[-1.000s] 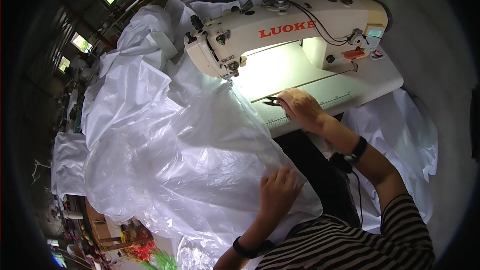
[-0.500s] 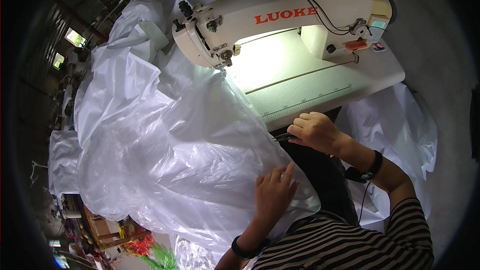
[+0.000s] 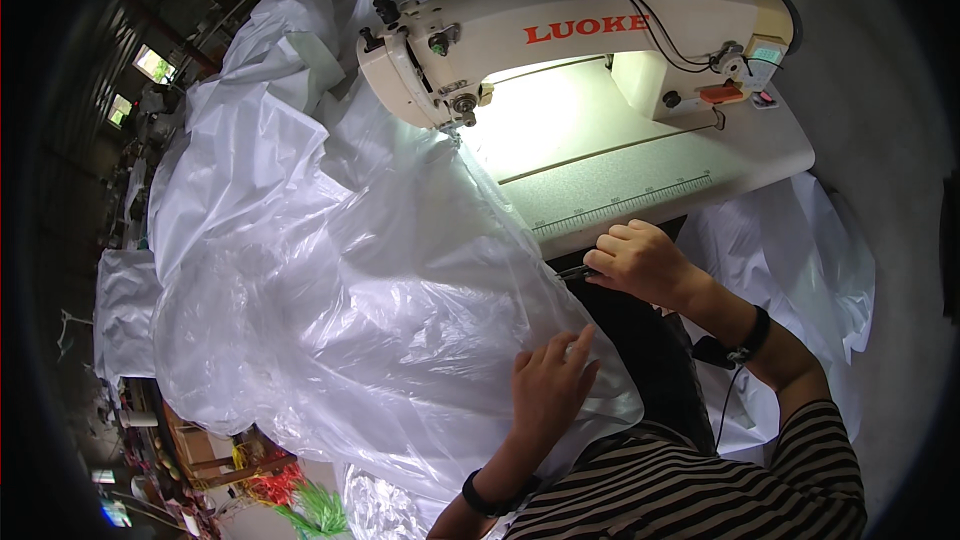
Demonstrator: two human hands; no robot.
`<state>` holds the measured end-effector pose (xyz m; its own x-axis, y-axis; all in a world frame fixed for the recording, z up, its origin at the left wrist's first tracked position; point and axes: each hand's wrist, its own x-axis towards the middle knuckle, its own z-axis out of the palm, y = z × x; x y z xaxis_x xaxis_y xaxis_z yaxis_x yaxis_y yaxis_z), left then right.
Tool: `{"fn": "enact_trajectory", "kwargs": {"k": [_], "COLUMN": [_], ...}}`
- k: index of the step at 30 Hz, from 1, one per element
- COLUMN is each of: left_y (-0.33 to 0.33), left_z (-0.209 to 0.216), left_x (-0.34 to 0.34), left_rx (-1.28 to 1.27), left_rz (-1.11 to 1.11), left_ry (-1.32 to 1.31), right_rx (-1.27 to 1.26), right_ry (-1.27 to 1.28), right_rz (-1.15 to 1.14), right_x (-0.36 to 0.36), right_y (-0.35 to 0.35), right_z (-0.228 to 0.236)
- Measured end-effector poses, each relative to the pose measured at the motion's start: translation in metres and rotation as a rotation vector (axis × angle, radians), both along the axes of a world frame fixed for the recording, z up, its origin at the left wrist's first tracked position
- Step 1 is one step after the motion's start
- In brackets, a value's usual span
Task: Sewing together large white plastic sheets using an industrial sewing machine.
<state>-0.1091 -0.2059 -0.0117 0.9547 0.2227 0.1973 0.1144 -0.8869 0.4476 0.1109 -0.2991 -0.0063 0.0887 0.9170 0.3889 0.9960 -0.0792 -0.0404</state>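
A large white plastic-like sheet (image 3: 380,290) spreads in wrinkles to the left of a cream sewing machine (image 3: 500,40). One edge of it runs from under the needle area down toward my lap. My left hand (image 3: 550,385) rests on the sheet near that edge, fingers stretched and somewhat apart. Closed around dark thread snips (image 3: 573,272), my right hand (image 3: 645,265) is just below the machine bed's front edge. The snips' tips are at the sheet's edge; my fingers hide most of their body.
The lit machine bed (image 3: 620,180) carries a ruler scale along its front. More white sheet (image 3: 770,270) hangs at the right, beyond my right forearm. A dark cable (image 3: 730,405) dangles by that forearm. Red and green plastic strands (image 3: 318,510) lie at the lower left.
My right hand has shifted very slightly to the right with the snips. The view has tilted a little, moving the machine slightly right. My left hand stays on the sheet.
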Motion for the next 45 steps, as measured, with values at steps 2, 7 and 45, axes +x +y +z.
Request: {"fn": "enact_trajectory", "kwargs": {"k": [2, 7, 45], "left_y": [0.001, 0.0, 0.02], "left_z": [-0.001, -0.004, 0.003], "left_x": [0.002, 0.012, -0.038], "left_rx": [0.005, 0.043, -0.031], "left_rz": [-0.027, -0.074, 0.191], "left_ry": [-0.002, 0.025, -0.118], "right_rx": [0.011, 0.05, 0.173], "right_ry": [0.031, 0.15, 1.026], "right_rz": [0.028, 0.052, -0.377], "right_x": [0.0, -0.008, -0.099], "right_y": [0.003, 0.007, -0.052], "right_z": [0.0, -0.004, -0.01]}}
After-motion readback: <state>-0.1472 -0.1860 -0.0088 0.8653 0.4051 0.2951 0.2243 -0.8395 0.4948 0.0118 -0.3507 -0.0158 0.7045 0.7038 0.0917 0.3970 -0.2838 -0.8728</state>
